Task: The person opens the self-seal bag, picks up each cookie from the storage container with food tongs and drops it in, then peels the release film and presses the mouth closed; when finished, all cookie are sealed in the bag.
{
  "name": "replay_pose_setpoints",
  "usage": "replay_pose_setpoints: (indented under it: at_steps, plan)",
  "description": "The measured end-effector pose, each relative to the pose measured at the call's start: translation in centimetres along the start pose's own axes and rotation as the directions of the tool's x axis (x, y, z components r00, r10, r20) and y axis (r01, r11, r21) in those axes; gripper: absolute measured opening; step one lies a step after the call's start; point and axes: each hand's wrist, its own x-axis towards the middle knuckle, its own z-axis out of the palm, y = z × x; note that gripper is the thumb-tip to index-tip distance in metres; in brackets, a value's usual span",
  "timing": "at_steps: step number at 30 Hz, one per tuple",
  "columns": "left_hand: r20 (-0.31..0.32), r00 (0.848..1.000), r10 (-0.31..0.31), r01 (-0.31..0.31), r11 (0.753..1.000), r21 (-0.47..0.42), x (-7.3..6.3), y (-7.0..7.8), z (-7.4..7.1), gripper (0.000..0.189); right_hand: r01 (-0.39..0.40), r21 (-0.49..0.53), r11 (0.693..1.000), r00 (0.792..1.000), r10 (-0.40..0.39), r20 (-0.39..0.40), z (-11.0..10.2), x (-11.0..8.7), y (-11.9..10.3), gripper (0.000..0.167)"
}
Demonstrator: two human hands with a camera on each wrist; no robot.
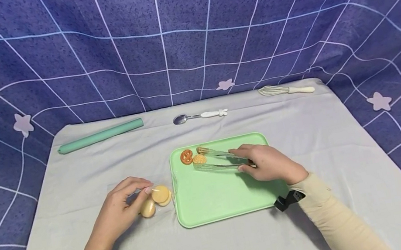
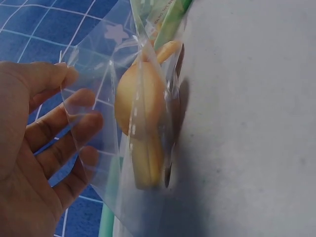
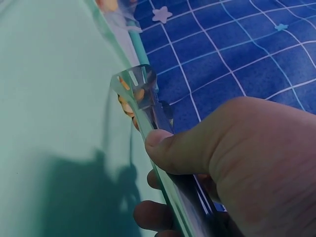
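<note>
On the left, my left hand point(image 1: 118, 205) pinches the edge of a clear plastic bag point(image 2: 111, 74) between thumb and forefinger. Inside the bag are round yellow biscuits point(image 1: 160, 193), and the left wrist view also shows a stick-shaped piece point(image 2: 146, 168). My right hand point(image 1: 270, 163) grips metal tongs point(image 1: 227, 166) over the green tray point(image 1: 217, 204). Their slotted tips stand on either side of a swirled yellow biscuit point(image 1: 199, 159); whether both touch it I cannot tell. Beside that biscuit, a brown pretzel point(image 1: 186, 157) lies in the tray's far left corner.
Along the table's back edge lie a green rolled or rod-like item point(image 1: 100, 136), a spoon point(image 1: 199, 116) with a white handle, and a whisk point(image 1: 286, 90). A white cloth point(image 1: 244, 246) covers the table. Behind it hangs a blue gridded curtain point(image 1: 141, 55).
</note>
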Motion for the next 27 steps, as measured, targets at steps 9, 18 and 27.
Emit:
replay_pose_setpoints:
  at_steps: [9,18,27]
  plan:
    - [-0.002,1.0,0.012,-0.012,1.0,0.003,0.0,0.1,0.0,0.011,0.019,-0.027,0.999,1.0,-0.019,-0.003,0.1,-0.1,-0.2,0.048]
    - [-0.008,1.0,0.013,-0.013,1.0,0.009,0.1,0.1,-0.1,0.011,0.055,0.067,0.996,0.998,-0.056,0.02,0.1,-0.2,-0.8,0.046]
    - [-0.01,0.999,0.032,-0.033,0.999,-0.011,0.1,0.0,-0.1,0.02,0.053,0.054,0.997,0.998,-0.055,0.037,0.0,-0.3,-1.2,0.05]
